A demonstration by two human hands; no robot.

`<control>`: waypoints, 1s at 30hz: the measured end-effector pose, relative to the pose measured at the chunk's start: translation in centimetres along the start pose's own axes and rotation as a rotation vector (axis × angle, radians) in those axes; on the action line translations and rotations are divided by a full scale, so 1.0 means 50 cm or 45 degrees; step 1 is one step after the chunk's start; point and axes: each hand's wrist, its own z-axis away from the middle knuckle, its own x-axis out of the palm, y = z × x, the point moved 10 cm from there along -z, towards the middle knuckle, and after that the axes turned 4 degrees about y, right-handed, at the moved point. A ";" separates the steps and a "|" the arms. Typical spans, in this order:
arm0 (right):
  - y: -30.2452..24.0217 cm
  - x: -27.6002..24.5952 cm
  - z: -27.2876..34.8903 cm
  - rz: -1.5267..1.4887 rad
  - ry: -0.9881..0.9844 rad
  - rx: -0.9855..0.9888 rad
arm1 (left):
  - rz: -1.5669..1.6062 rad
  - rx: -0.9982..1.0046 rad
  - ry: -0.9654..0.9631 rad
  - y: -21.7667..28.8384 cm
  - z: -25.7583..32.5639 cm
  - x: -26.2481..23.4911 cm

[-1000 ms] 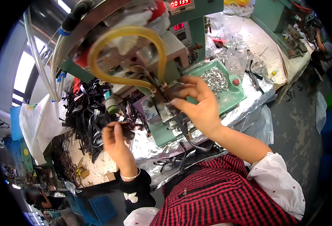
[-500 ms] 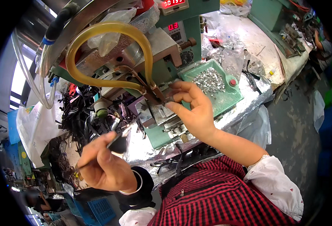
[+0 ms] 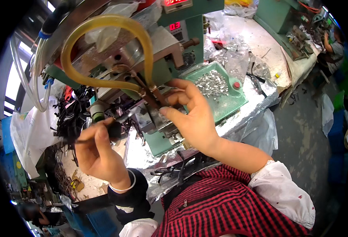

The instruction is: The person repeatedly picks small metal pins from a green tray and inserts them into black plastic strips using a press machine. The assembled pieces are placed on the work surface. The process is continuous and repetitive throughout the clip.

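Strap (image 3: 115, 127), black and thin, sits pinched between the thumb and forefinger of the left hand (image 3: 99, 152), its long axis running from about eight o'clock up to two o'clock, with the free end aimed at the metal fixture (image 3: 158, 118) at the front of the green machine (image 3: 189, 23). The fixture lies at roughly two o'clock from that hand, just beside the strap's tip. The right hand (image 3: 191, 118) is the nearer of the two: its fingers are curled narrowly at the fixture, fingertips touching or almost touching the small brass nozzle (image 3: 152, 93) where the yellow hose (image 3: 103, 23) ends. It may be gripping a tiny metal piece there, but the view is too crowded to say for sure.

At two o'clock from the right hand lies a green tray (image 3: 237, 102) heaped with small silver clips (image 3: 211, 81). At nine o'clock from the left hand, a tangle of more black straps (image 3: 69, 114) hangs over the bench edge. Crinkled foil (image 3: 142, 152) covers the bench between the two wrists.
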 end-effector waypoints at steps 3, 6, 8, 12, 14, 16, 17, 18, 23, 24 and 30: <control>0.005 -0.011 -0.002 0.090 0.052 -0.155 | -0.073 0.060 -0.007 0.037 -0.001 0.015; -0.006 -0.004 -0.010 0.009 -0.019 -0.063 | 0.133 -0.131 -0.050 -0.013 -0.025 0.016; 0.004 0.005 -0.036 0.005 -0.220 0.113 | 0.109 -0.074 -0.064 -0.004 -0.022 0.016; -0.011 0.011 -0.044 -0.199 -0.508 0.479 | 0.004 0.307 -0.380 0.057 0.045 0.060; -0.019 0.000 -0.040 -0.052 -0.562 0.291 | -0.182 0.612 -0.614 0.097 0.115 0.119; -0.012 -0.048 -0.056 0.055 -0.403 0.119 | -0.292 0.778 -0.682 0.097 0.165 0.164; 0.009 -0.094 -0.078 0.084 -0.275 0.160 | -0.316 0.790 -0.678 0.090 0.181 0.169; 0.032 -0.139 -0.093 0.112 -0.148 0.200 | -0.340 0.802 -0.672 0.085 0.191 0.170; 0.084 -0.376 -0.085 0.603 0.452 -0.190 | -0.295 0.880 -0.627 0.066 0.203 0.171; 0.091 -0.378 -0.060 0.782 0.374 -0.166 | -0.304 0.914 -0.591 0.065 0.205 0.167; 0.062 -0.277 -0.005 1.577 0.164 -0.344 | -0.305 0.708 -0.586 0.056 0.197 0.158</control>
